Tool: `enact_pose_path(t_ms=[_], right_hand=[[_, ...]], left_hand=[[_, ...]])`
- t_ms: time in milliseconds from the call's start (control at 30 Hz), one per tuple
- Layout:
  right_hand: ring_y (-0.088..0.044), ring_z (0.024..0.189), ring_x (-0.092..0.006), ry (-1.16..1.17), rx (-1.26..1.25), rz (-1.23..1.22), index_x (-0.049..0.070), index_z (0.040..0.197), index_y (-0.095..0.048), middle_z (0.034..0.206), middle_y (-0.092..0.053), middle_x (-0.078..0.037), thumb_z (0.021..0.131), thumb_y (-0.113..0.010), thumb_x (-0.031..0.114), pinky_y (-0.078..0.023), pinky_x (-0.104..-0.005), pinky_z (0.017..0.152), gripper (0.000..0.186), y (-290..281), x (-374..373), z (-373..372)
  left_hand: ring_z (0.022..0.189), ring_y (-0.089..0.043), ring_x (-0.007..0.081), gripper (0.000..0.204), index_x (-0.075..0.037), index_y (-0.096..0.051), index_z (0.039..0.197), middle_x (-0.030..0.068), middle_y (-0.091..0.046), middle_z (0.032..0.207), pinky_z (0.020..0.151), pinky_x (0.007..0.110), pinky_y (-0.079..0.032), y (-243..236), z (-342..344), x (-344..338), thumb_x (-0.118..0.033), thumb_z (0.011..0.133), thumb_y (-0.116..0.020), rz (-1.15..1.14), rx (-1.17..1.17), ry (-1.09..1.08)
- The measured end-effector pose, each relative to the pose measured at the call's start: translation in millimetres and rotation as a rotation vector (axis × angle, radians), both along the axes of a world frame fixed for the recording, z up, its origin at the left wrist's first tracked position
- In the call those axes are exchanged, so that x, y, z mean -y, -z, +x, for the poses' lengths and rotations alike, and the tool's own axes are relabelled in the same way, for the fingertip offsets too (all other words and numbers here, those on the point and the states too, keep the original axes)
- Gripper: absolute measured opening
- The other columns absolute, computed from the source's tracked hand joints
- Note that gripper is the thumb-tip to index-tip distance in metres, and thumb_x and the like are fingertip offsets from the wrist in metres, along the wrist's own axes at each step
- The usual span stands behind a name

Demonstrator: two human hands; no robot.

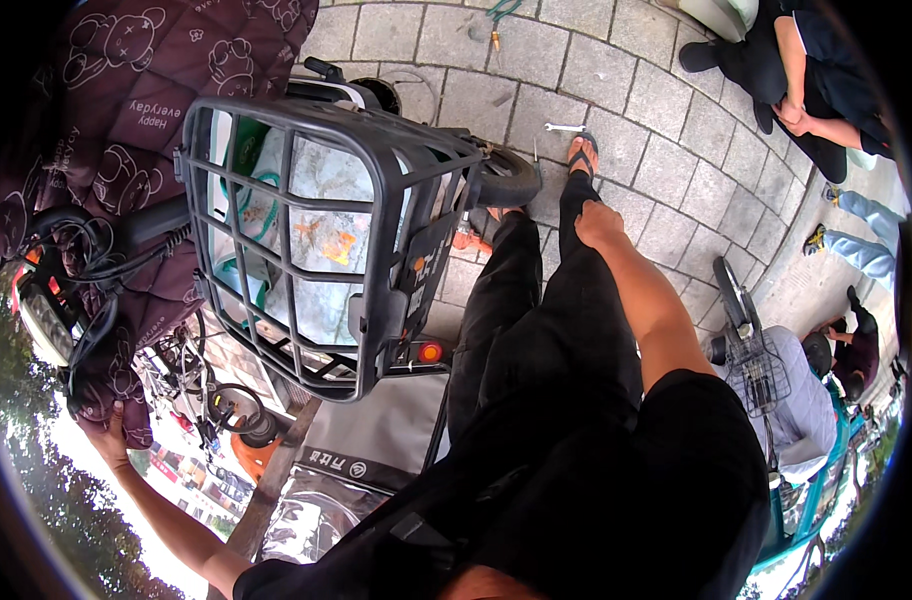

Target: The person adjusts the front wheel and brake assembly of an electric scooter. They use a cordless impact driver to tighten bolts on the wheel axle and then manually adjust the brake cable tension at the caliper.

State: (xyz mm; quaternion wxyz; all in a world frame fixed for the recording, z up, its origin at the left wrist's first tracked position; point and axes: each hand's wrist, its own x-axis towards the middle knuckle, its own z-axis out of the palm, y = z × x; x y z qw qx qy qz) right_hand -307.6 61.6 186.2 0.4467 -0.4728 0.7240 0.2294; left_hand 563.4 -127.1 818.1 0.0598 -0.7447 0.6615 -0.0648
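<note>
At the lower left, my left hand (pixel 107 440) grips the end of a maroon quilted handlebar cover (pixel 126 395) printed with white bear outlines; its fingers are partly hidden by the cloth. My right hand (pixel 600 226) is closed in a fist against my black trouser leg near the knee, and whatever it may hold is out of sight. Between my arms and the cover stands a scooter with a black wire basket (pixel 371 240). Inside the basket lie a pale patterned sheet (pixel 321 200) and a green item (pixel 246 148).
An open-ended wrench (pixel 564 127) lies on the paving by my sandalled foot, beside the scooter's wheel (pixel 506 180). Farther off lie a screwdriver (pixel 495 40) and green-handled pliers (pixel 502 9). A seated person (pixel 811 110) is at upper right. A bicycle basket (pixel 759 378) stands at right.
</note>
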Motion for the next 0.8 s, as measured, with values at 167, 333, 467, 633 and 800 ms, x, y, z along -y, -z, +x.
enact_pose_path(t_ms=[167,333,467,633,800], right_hand=[[-0.065,0.122,-0.0376,0.052,0.093,-0.143,0.002,0.127,-0.063,0.135,-0.064,-0.021,0.096,-0.062,0.031,-0.051,-0.0493,0.103,0.043,-2.1,14.8,18.1],[-0.054,0.13,-0.0319,-0.195,0.146,-0.657,0.003,0.142,-0.052,0.137,-0.058,-0.014,0.086,-0.076,0.036,-0.043,-0.0418,0.106,0.069,-57.0,52.7,72.9],[-0.056,0.124,-0.0298,-0.32,0.159,-0.82,0.0,0.143,-0.053,0.127,-0.061,-0.012,0.084,-0.079,0.04,-0.044,-0.0413,0.104,0.076,-55.2,83.3,112.6],[-0.057,0.118,-0.0277,-0.335,0.192,-0.802,-0.003,0.14,-0.056,0.122,-0.061,-0.011,0.085,-0.079,0.042,-0.045,-0.0387,0.101,0.074,-39.9,82.5,114.8],[-0.057,0.119,-0.0278,-0.359,0.198,-0.785,-0.002,0.139,-0.056,0.12,-0.06,-0.012,0.086,-0.077,0.044,-0.046,-0.0382,0.101,0.073,-46.2,85.4,114.8]], left_hand=[[0.131,-0.054,0.0327,0.088,0.008,-0.048,0.145,0.0224,-0.057,0.141,0.116,0.041,-0.038,-8.5,24.9,5.1,-0.036,0.082,-0.091,0.068,0.199,0.164],[0.125,-0.059,0.0334,0.084,0.009,-0.052,0.14,0.022,-0.061,0.138,0.114,0.042,-0.041,11.6,-37.8,24.0,-0.036,0.081,-0.092,0.007,0.138,0.107],[0.127,-0.058,0.0309,0.087,0.008,-0.05,0.142,0.0206,-0.06,0.14,0.115,0.04,-0.041,1.6,-48.8,18.3,-0.036,0.08,-0.093,-0.007,-0.01,0.059],[0.128,-0.057,0.0302,0.092,0.007,-0.049,0.144,0.0198,-0.06,0.141,0.114,0.04,-0.042,5.3,-44.0,20.6,-0.04,0.078,-0.094,0.011,-0.041,0.02],[0.134,-0.052,0.0302,0.101,0.005,-0.039,0.153,0.0183,-0.054,0.147,0.118,0.04,-0.036,-11.2,-42.9,9.0,-0.04,0.08,-0.092,0.086,0.003,0.039]])
